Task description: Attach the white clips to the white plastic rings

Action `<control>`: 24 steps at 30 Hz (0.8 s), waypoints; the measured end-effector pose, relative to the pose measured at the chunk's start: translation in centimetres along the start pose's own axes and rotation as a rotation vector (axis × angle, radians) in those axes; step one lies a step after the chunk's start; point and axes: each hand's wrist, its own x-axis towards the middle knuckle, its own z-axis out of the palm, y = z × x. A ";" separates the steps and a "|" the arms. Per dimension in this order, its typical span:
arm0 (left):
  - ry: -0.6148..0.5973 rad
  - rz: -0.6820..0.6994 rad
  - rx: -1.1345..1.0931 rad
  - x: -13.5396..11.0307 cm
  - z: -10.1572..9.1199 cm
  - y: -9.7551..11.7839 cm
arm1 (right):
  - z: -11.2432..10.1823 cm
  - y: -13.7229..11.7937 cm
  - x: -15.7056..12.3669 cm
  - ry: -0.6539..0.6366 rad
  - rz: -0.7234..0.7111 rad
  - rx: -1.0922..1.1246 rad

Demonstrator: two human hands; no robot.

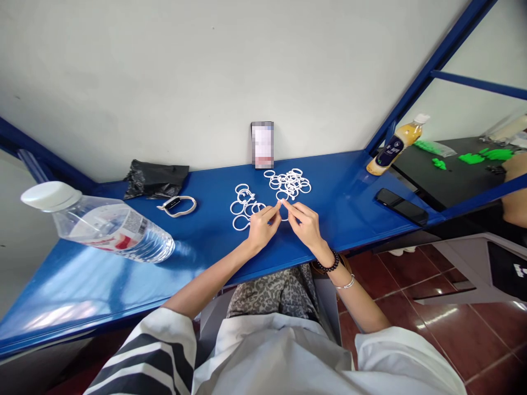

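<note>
My left hand (263, 226) and my right hand (303, 222) meet above the front of the blue table (214, 241). Thumbs and fingertips of both pinch a small white plastic ring (284, 219), whose upper part they mostly cover. Just beyond the fingertips lies another white ring (282, 191); whether the fingers touch it I cannot tell. A loose heap of white rings (293, 181), with small knobs or clips on them, lies behind my right hand. Several more white rings (237, 207) spread out on the left, beside my left hand.
A phone (262, 145) leans upright against the wall. Leftward are a black plastic bag (158, 178), a watch-like band (179, 205) and a large water bottle (119, 233). At right stand a juice bottle (395, 145) and a dark phone (401, 207). Another person's arm (514, 189) shows beyond the frame bar.
</note>
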 end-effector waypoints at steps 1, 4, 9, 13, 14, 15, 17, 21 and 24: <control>-0.005 -0.006 -0.002 0.0 0.0 0.0 | 0.0 0.0 0.0 -0.003 0.004 0.001; -0.007 -0.021 -0.011 0.0 0.0 0.0 | -0.1 -0.1 0.0 -0.002 0.016 0.017; -0.008 -0.081 -0.114 0.2 0.1 0.2 | -0.1 -0.4 0.2 0.055 0.084 0.155; 0.015 -0.211 -0.209 0.6 0.1 0.6 | 0.1 -0.6 0.3 0.103 0.154 0.228; 0.015 -0.239 -0.223 0.6 0.1 0.7 | 0.1 -0.7 0.3 0.107 0.165 0.234; 0.013 -0.263 -0.234 0.7 0.1 0.8 | 0.2 -0.7 0.3 0.113 0.173 0.239; 0.008 -0.296 -0.247 0.8 0.0 0.9 | 0.2 -0.6 0.3 0.122 0.180 0.252; -0.006 -0.322 -0.279 0.9 -0.1 1.0 | 0.1 -0.5 0.4 0.113 0.199 0.277; -0.025 -0.327 -0.318 1.0 -0.2 1.0 | 0.1 -0.5 0.4 0.102 0.216 0.312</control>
